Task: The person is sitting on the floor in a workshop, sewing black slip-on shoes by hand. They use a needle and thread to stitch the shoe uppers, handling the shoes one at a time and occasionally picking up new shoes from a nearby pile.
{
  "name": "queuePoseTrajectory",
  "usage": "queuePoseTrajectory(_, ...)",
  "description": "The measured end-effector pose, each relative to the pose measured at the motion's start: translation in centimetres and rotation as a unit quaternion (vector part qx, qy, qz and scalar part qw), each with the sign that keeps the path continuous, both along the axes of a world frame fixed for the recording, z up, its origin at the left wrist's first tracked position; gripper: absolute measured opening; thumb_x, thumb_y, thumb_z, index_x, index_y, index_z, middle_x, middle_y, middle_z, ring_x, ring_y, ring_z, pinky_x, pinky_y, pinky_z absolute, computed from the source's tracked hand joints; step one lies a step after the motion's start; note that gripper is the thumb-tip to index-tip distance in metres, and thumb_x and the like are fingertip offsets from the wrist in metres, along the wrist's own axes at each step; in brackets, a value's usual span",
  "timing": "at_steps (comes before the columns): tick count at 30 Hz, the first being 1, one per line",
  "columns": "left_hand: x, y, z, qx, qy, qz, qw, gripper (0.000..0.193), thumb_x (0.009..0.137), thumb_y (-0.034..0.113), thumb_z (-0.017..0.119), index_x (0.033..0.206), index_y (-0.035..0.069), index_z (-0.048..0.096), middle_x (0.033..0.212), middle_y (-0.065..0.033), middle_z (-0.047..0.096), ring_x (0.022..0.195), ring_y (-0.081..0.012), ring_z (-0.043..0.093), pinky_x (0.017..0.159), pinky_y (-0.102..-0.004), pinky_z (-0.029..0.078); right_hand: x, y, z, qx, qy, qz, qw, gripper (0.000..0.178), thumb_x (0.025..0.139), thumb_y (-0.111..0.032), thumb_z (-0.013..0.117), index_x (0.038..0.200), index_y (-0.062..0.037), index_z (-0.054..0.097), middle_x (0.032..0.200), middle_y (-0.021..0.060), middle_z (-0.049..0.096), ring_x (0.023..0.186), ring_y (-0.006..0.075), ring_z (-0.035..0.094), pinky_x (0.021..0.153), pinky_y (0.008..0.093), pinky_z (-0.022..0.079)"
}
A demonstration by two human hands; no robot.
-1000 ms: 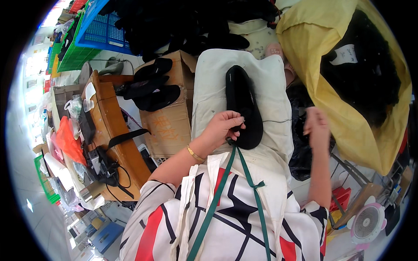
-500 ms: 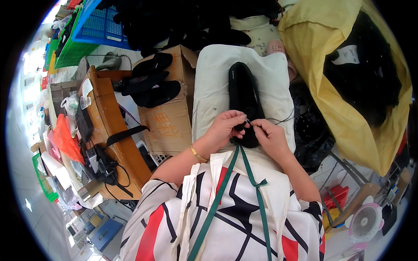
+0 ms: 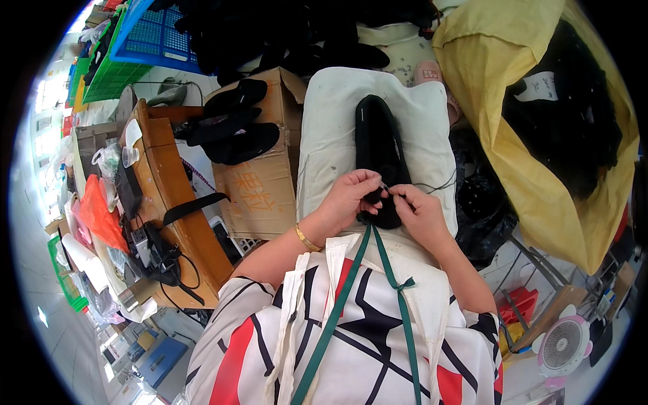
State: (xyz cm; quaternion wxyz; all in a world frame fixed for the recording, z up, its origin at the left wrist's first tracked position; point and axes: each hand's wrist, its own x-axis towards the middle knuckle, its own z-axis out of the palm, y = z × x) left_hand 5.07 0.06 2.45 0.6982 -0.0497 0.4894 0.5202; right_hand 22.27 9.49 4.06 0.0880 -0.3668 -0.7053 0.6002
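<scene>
On my lap, a black cloth shoe (image 3: 379, 128) lies lengthwise on a white cloth-covered pad (image 3: 331, 121), its near end partly hidden by my hands. Above that end my left hand (image 3: 351, 196) pinches a thin shiny piece that looks like a needle (image 3: 384, 186). My right hand (image 3: 420, 208) is closed in a pinch close beside it, thumb and forefinger together at the same spot. A dark thread (image 3: 439, 187) loops out to the right from behind the right fingers. Exactly what sits between the right fingertips is too small to see.
Left of the pad, black shoes (image 3: 243, 145) lie on a cardboard box (image 3: 253, 192) next to a wooden table (image 3: 192, 229). A yellow sack (image 3: 486, 74) of black items stands on the right. More black pieces (image 3: 283, 34) are piled ahead. Green ribbons (image 3: 337, 304) hang down my front.
Both hands keep their pinch at nearly the same spot over the shoe. The surroundings shift only slightly in the view.
</scene>
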Motion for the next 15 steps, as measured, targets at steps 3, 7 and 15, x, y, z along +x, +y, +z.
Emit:
queuePoseTrajectory(3, 0.2, -0.1, 0.5, -0.005, 0.002, 0.012, 1.0, 0.016, 0.096, 0.017, 0.06, 0.107, 0.005, 0.059, 0.09, -0.0072, 0.067, 0.072, -0.0131, 0.065, 0.06, -0.0243, 0.055, 0.1, -0.2, -0.5, -0.016, 0.012, -0.009, 1.0, 0.016, 0.089, -0.006, 0.059, 0.104, -0.0023, 0.065, 0.079, 0.012, 0.067, 0.064, 0.0175, 0.062, 0.061, 0.0283, 0.048)
queuePoseTrajectory(7, 0.3, -0.3, 0.6, 0.014, 0.048, -0.015, 0.999, 0.019, 0.094, 0.015, 0.064, 0.109, 0.004, 0.061, 0.093, -0.0051, 0.067, 0.075, -0.012, 0.065, 0.064, -0.0245, 0.055, 0.2, -0.2, -0.6, -0.167, -0.009, -0.034, 0.985, 0.011, 0.094, -0.009, 0.057, 0.103, -0.0041, 0.063, 0.071, 0.0022, 0.06, 0.059, 0.0076, 0.054, 0.054, 0.0238, 0.042)
queuePoseTrajectory(15, 0.7, -0.6, 0.5, 0.027, 0.107, -0.063, 0.992, 0.019, 0.089, 0.012, 0.07, 0.103, 0.001, 0.065, 0.09, -0.0027, 0.067, 0.074, -0.0089, 0.062, 0.066, -0.023, 0.053, 0.2, -0.6, -1.2, -0.264, -0.037, -0.061, 0.962, 0.009, 0.098, -0.016, 0.058, 0.097, -0.0065, 0.06, 0.067, -0.0022, 0.057, 0.056, 0.0032, 0.049, 0.05, 0.0196, 0.041)
